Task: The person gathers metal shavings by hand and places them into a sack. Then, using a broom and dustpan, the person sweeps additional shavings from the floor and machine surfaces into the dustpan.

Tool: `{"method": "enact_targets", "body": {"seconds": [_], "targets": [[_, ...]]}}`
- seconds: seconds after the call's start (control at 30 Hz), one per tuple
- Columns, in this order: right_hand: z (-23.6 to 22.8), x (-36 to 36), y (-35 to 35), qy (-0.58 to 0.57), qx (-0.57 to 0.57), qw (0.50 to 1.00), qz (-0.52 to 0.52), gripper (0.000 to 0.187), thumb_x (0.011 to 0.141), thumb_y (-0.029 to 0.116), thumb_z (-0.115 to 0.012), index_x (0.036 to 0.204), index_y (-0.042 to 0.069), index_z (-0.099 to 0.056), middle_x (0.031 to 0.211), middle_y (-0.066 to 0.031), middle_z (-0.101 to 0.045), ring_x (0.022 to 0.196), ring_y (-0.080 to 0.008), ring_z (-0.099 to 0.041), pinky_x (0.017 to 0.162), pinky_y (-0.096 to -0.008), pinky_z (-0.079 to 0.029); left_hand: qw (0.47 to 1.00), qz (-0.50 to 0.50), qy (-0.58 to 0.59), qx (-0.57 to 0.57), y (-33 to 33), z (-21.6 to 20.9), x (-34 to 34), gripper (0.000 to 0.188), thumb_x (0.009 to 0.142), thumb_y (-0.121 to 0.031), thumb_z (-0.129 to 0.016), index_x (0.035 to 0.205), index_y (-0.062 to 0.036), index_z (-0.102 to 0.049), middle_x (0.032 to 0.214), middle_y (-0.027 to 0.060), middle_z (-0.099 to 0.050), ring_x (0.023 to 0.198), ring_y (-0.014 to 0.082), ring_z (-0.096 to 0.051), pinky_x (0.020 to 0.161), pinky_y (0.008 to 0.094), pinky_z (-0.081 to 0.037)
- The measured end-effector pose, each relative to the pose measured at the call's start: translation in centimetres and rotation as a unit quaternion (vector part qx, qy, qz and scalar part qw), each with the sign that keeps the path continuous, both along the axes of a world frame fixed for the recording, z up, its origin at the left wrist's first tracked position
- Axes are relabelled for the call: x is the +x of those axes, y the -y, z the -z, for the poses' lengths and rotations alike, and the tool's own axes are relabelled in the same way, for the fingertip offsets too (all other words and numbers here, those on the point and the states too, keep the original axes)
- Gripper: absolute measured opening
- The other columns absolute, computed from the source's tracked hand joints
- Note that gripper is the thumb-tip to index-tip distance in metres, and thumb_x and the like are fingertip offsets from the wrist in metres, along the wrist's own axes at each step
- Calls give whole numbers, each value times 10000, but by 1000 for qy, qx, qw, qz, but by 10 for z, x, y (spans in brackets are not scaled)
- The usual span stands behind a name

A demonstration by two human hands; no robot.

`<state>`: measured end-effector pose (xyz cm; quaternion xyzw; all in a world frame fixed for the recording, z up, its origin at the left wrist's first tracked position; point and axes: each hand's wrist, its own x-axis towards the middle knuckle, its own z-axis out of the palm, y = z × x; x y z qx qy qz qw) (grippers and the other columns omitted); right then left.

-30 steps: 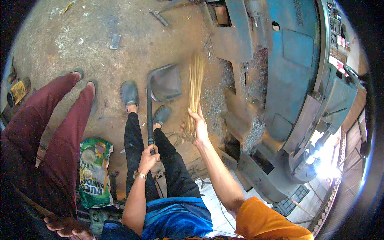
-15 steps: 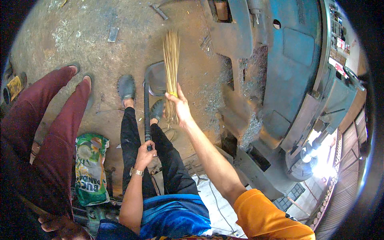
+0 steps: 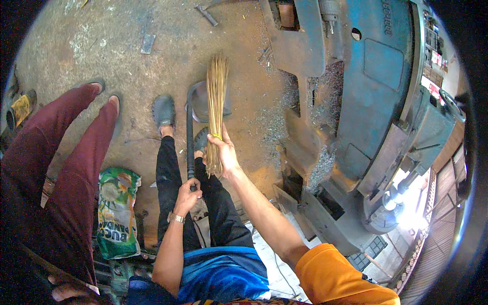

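Workshop — blue machine, metal shavings

The broom is showing as a slim bundle of thin, straw-coloured sticks, with a yellow band circling its nearer part. It is pointing almost straight away, its loose far tips spreading slightly and its near ends fraying out. The dustpan is lying on the left, its dark grey pan sitting partly behind the broom, whose tips are reaching farther than the pan's far edge; whether the two are touching is staying unclear. Its long black handle is running nearer from the pan's left side.
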<state>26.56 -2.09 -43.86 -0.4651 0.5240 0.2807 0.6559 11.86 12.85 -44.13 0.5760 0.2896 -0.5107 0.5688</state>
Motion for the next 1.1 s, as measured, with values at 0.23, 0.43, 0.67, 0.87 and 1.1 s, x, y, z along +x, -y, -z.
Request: {"method": "enact_targets", "body": {"seconds": [0.23, 0.43, 0.67, 0.87, 1.1], "targets": [[-2, 19, -1, -41, -9, 999, -17, 824, 870, 155, -670, 1535, 307, -208, 910, -62, -571, 661, -179, -588, 482, -380, -560, 998, -51, -4, -25, 4, -5, 9, 137, 722, -1, -613, 851, -27, -576, 643, 30, -553, 518, 103, -525, 488, 286, -414], [-8, 23, -2, -43, 8, 999, -22, 827, 877, 149, -652, 1543, 285, -180, 813, -56, -568, 641, -182, -593, 484, -379, -554, 998, -38, 48, -10, 3, -6, 10, 137, 708, -8, -623, 833, -35, -574, 622, 14, -545, 530, 104, -536, 502, 284, -423], [-3, 20, 0, -24, 17, 999, -14, 825, 879, 139, -644, 1542, 284, -176, 779, -43, -553, 582, -163, -570, 460, -364, -550, 999, -48, -12, -22, 6, -3, 11, 146, 705, -19, -625, 844, -24, -581, 703, 31, -579, 558, 116, -548, 522, 295, -435], [2, 20, -2, -23, 8, 1000, -17, 850, 869, 147, -656, 1544, 298, -161, 757, -52, -547, 579, -179, -573, 467, -370, -546, 999, -29, 9, -17, 6, -5, 13, 142, 713, -22, -624, 850, -21, -585, 713, 36, -586, 584, 114, -556, 544, 292, -438], [0, 22, -2, -41, 19, 999, -29, 856, 866, 181, -659, 1544, 313, -155, 754, -74, -540, 590, -184, -588, 465, -364, -543, 998, -45, 12, -37, 9, 2, 9, 143, 713, -30, -626, 847, -7, -581, 729, 48, -592, 627, 133, -572, 583, 289, -450]]}}
